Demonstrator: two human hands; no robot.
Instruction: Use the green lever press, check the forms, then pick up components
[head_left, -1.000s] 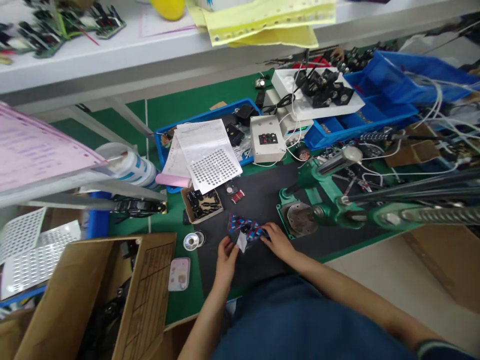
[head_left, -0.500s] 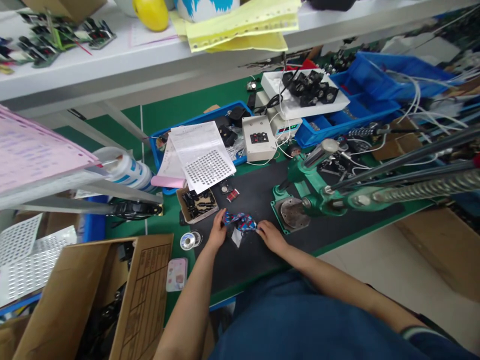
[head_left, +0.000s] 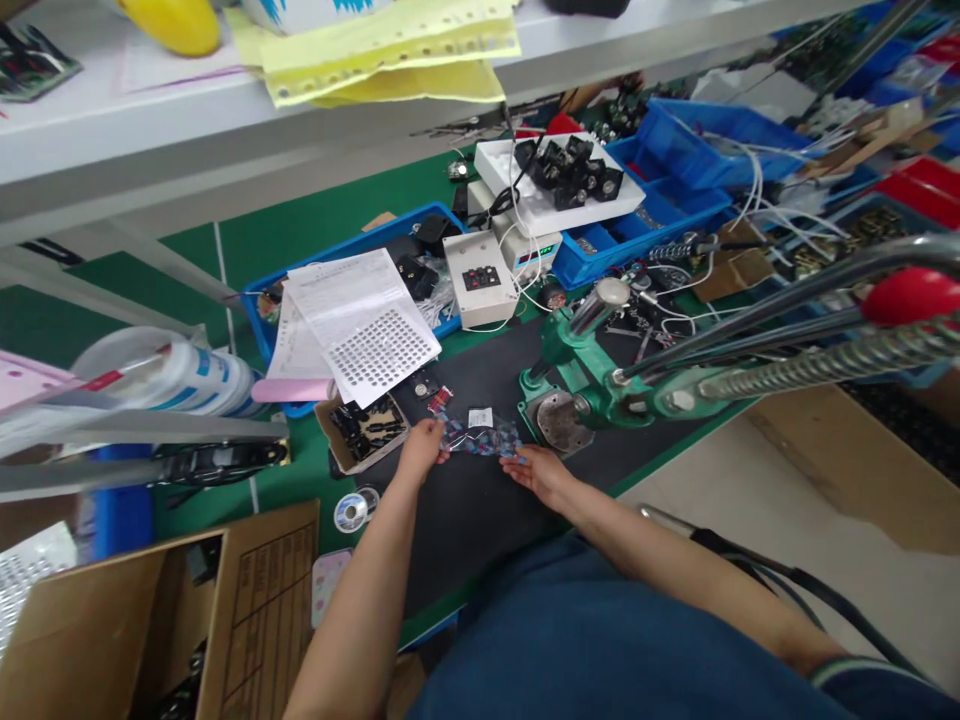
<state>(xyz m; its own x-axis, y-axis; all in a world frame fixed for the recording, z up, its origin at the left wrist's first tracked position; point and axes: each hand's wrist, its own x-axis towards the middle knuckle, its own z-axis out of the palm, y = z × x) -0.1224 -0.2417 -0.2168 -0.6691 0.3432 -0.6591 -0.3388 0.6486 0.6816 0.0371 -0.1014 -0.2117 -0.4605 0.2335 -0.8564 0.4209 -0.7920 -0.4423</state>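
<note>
Bearings taken from the green lever press (head_left: 626, 395). Left of it, over the black mat (head_left: 480, 530), a crinkled plastic bag (head_left: 480, 438), blue and red, white label facing up. Left hand (head_left: 424, 450): grip pinching the bag's end away from the press. Right hand (head_left: 540, 472): grip pinching the end nearest the press, just beside its base.

Room: mat lies open from the bag to the near edge of the worktop (head_left: 405, 182), left of the press. Tighter past the left hand, where a small carton (head_left: 379, 456) of black parts sits close.

Hard to see: label print unreadable; can't tell whether the bag's colours are printed or contents. Perforated-pattern papers (head_left: 375, 330), left of the press, partly cover a blue tray (head_left: 264, 338).
</note>
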